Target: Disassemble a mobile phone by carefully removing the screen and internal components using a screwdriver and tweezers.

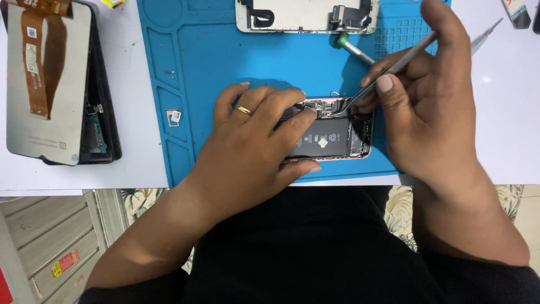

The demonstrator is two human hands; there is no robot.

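The opened phone, glossy black battery in a pink-metal frame, lies near the front edge of the ribbed blue mat on the white table. The left hand presses flat on it, fingers spread. The right hand pinches steel tweezers, tips inside the phone's top.

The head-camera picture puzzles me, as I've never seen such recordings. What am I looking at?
A camera worn on a person's head looks down at their own two hands. The left hand, wearing a gold ring, steadies an opened pink-edged phone with a black battery on a blue rubber work mat. The right hand holds thin metal tweezers, tips inside the phone. Nearby lie a green-handled screwdriver, a detached white screen panel, and another grey screen with an orange ribbon cable.
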